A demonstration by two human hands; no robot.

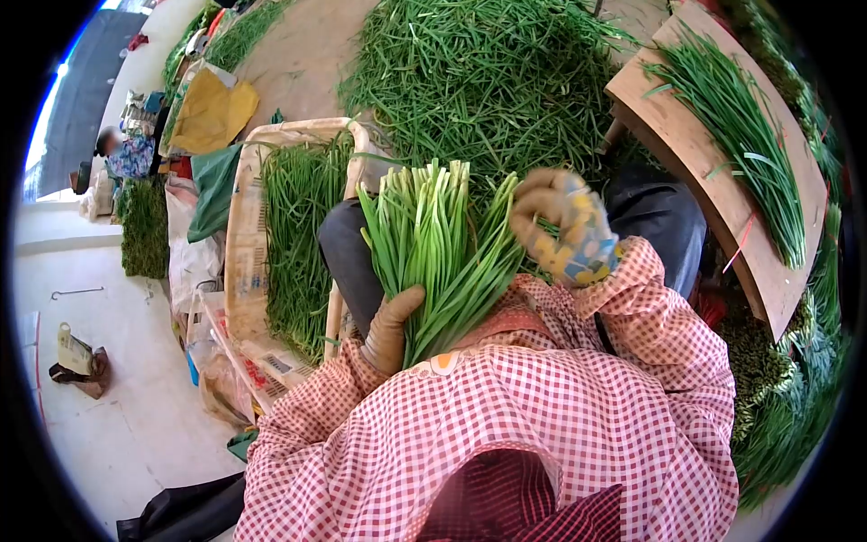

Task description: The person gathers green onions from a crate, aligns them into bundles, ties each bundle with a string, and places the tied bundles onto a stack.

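A bunch of garlic chives (433,244) lies across my lap, its pale cut ends pointing away from me. My left hand (395,327), in a tan glove, is wrapped round the lower left side of the bunch. At the bunch's right edge is my right hand (562,226), in a glove with a blue and yellow pattern. Its fingers are bent and smeared by motion, close to some stray chive leaves (502,239); whether it grips any cannot be made out.
Left of my knees stands a dirty white crate (248,217) of green leaves. A large heap of loose leaves (488,81) lies ahead. On the right, a curved-looking wooden board (677,122) bears a chive bundle (736,135). Another person (131,155) is far left.
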